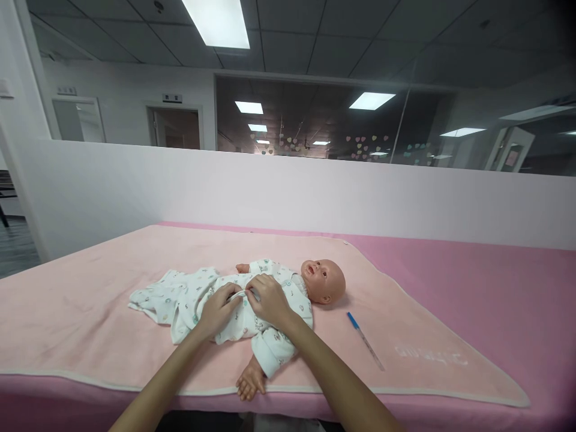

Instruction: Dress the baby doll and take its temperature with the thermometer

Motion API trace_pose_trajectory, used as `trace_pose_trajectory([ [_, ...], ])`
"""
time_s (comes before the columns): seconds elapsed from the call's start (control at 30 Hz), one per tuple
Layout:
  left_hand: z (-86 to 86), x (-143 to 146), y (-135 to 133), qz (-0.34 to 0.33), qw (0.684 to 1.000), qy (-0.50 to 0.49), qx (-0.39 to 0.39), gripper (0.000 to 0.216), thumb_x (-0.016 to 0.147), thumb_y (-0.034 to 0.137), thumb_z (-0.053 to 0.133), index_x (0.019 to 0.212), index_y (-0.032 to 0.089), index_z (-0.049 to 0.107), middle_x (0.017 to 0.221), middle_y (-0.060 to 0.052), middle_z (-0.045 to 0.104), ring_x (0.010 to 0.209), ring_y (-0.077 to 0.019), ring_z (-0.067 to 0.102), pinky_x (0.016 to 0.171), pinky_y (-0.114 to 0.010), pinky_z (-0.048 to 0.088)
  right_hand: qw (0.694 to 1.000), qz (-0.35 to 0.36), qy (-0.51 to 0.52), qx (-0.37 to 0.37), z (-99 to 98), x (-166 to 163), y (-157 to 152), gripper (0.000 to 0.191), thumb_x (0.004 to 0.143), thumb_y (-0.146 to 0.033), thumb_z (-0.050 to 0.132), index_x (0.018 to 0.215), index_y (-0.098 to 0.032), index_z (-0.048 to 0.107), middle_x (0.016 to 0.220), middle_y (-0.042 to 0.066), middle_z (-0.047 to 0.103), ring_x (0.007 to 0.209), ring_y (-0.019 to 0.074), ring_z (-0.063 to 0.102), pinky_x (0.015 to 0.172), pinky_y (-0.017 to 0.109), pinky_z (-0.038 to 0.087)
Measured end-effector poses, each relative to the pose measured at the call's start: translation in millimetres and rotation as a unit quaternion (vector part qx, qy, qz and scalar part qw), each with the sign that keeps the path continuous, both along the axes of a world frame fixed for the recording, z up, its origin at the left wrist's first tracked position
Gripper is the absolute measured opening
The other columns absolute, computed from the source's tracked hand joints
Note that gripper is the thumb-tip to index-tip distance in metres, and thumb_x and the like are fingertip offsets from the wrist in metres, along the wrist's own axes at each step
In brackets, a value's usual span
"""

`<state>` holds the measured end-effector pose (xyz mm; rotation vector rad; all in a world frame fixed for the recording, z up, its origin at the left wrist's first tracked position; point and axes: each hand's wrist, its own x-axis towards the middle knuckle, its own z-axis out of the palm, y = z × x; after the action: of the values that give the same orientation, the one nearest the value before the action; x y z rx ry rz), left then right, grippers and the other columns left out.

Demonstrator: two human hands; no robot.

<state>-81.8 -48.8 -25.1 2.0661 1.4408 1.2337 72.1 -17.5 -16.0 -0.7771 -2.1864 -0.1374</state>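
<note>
White printed garment [245, 324]: directly beneath the grip, one narrow white edge raised at its centre.
Left hand [219, 309]: thumb and fingers pinched together on that edge.
Right hand [269, 295]: thumb and fingertips likewise closed on it, just beside the left.
Doll [324, 281]: on its back under the grip, dressed in the garment, head to the right.
Blue-capped pen [365, 341]: right of the grip, well apart.
Peach blanket [99, 258]: beneath all, spreading around the grip.
</note>
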Motion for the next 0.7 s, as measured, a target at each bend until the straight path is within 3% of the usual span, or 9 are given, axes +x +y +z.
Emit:
trace_pose_trajectory([
  [0.27,-1.1,-2.4,1.3,-0.033,0.997,-0.061,-0.03,0.025,0.078,0.038,0.044,0.088,0.019,0.058,0.081,-0.002,0.062,0.077,-0.0183,0.055,0.07,-0.028,0.043,1.0,0.003,0.005,-0.005,-0.1,0.5,0.2,0.007,0.08,-0.017,0.046,0.079,-0.019,0.053,0.078,0.001,0.058,0.078,0.0142,0.05,0.075,0.027,0.036],
  [0.47,0.4,-2.4,0.2,-0.034,0.992,-0.118,-0.014,0.028,0.076,0.032,0.048,0.1,0.02,0.057,0.097,-0.005,0.061,0.086,-0.0196,0.056,0.077,-0.032,0.044,0.999,-0.005,0.037,-0.006,1.1,1.8,-2.1,0.013,0.079,-0.015,0.042,0.085,-0.018,0.053,0.085,0.004,0.057,0.08,0.0152,0.05,0.074,0.028,0.037],
  [0.7,4.2,-1.0,-4.0,-0.02,0.997,-0.053,0.046,0.021,0.077,0.03,0.047,0.085,0.022,0.065,0.093,-0.004,0.062,0.088,-0.0198,0.056,0.075,-0.03,0.045,1.0,0.029,-0.003,0.0,3.3,1.9,-4.0,0.017,0.075,-0.016,0.048,0.091,-0.02,0.053,0.09,0.003,0.058,0.088,0.0164,0.05,0.079,0.029,0.035],
])
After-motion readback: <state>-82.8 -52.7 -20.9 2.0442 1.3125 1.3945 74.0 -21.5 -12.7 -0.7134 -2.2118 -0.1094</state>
